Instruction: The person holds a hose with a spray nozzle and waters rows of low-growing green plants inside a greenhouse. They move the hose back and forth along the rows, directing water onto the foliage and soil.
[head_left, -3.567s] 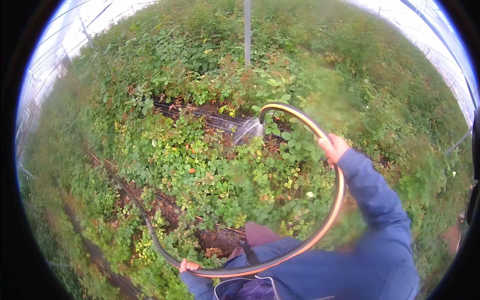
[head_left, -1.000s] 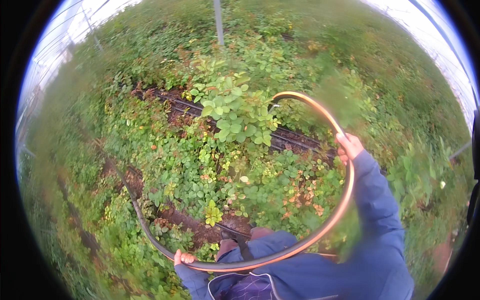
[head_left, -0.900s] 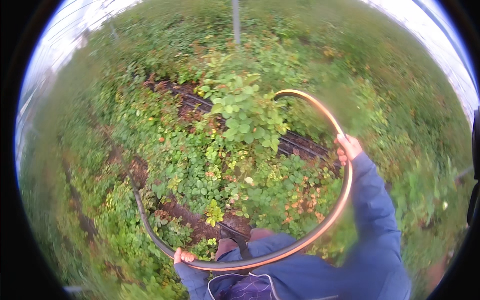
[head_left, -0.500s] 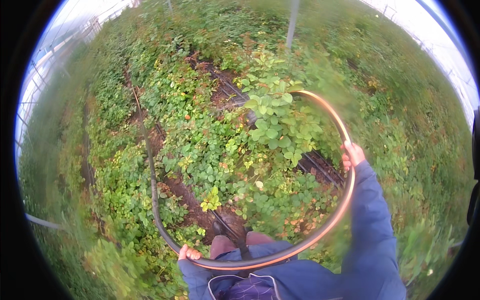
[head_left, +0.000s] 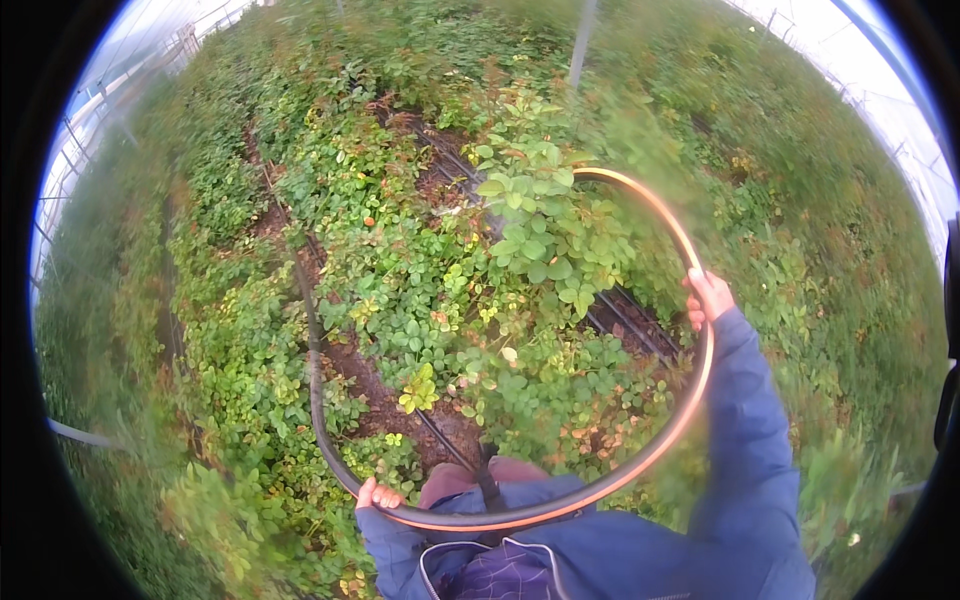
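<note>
A thick black hose (head_left: 645,455) with an orange stripe curves in a wide loop in front of my body. My left hand (head_left: 380,494) is closed round it at the lower left, near my waist. Higher up on the right, my right hand (head_left: 709,297) grips the same hose with the arm stretched out. Past the right hand, the hose bends back left and drops out of sight behind the leaves of a tall bush (head_left: 545,225). From the left hand it runs away along a soil path (head_left: 375,395) between the plants.
Dense leafy plants (head_left: 420,310) surround me on all sides. Thin dark pipes (head_left: 632,325) lie on the ground between rows. A grey post (head_left: 581,45) rises at the far side. A dark line (head_left: 445,440) runs along the soil toward my legs.
The view has shifted slightly, and the plants appear a little further left. Both hands keep their grip on the hose, whose loop sits slightly higher near the bush.
</note>
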